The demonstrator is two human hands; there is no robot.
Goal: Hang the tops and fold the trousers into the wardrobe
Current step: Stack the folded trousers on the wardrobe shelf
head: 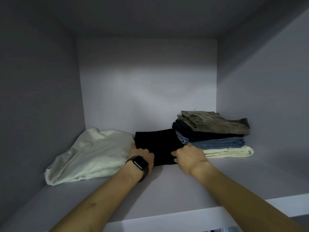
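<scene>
Folded black trousers (pixel 155 144) lie on the wardrobe shelf (pixel 167 190), between a pale green folded garment (pixel 93 154) on the left and a stack of folded trousers (pixel 215 133) on the right. My left hand (pixel 142 156), with a black watch on the wrist, grips the black trousers' front left corner. My right hand (pixel 189 156) holds their front right edge, fingers curled on the cloth. The stack has an olive pair on top, then dark navy, blue denim and cream at the bottom.
The shelf is a light grey box with a back wall (pixel 147 81) and side walls close on both sides. Its white front edge (pixel 167 216) runs across the bottom of the view.
</scene>
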